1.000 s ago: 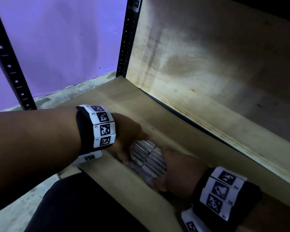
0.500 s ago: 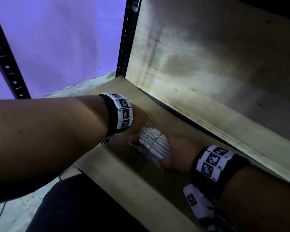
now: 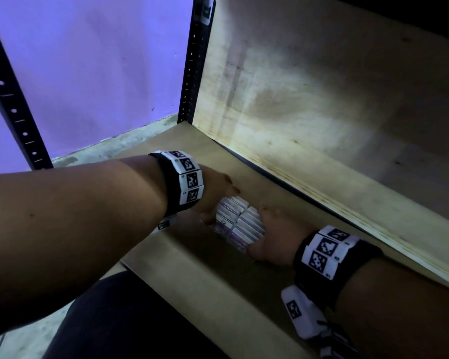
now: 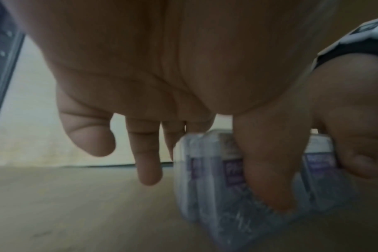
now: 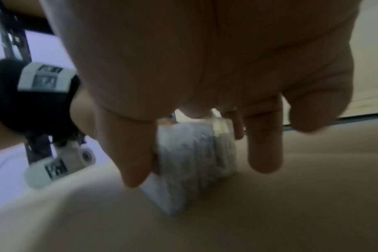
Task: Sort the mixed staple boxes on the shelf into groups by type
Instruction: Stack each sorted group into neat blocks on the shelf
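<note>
A plastic-wrapped pack of white and purple staple boxes rests on the lower shelf board, held between both hands. My left hand grips its left end; in the left wrist view the thumb presses the pack from the front, with the fingers behind it. My right hand grips the right end; in the right wrist view its thumb and fingers lie on either side of the pack. No other staple boxes are in view.
A pale plywood panel closes the shelf at the back and right. Black perforated uprights stand at the left, with a purple wall and concrete floor behind. A dark trouser leg lies below the shelf's front edge.
Both hands have carried the pack farther back along the shelf board, away from the front edge. Both forearms reach deeper into the shelf.
</note>
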